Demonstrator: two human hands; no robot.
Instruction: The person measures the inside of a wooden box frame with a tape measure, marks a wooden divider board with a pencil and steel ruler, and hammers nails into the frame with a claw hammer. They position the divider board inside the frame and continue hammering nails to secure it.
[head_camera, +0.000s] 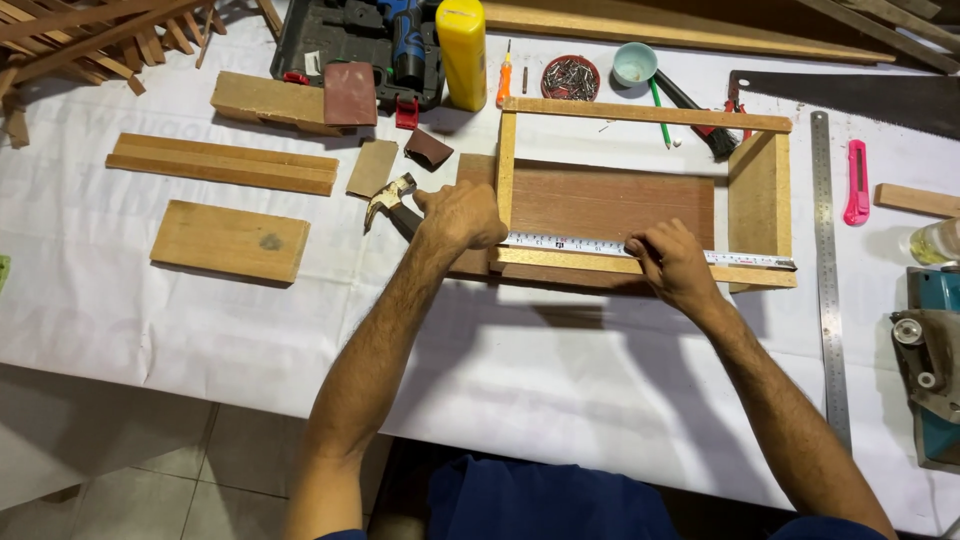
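Item: wooden frame (648, 113) of pale strips, lying on a white-covered table (150, 310) over a reddish-brown board (610, 205). Tape measure (640, 249) was stretched along the frame's near rail. Left hand (462, 215) was curled, pressing the tape's end at the frame's left corner; right hand (676, 264) pinched the tape midway against the rail. Claw hammer (390, 198) lay just beside the left hand. Steel ruler (828, 280) and pink utility knife (857, 181) lay right of the frame.
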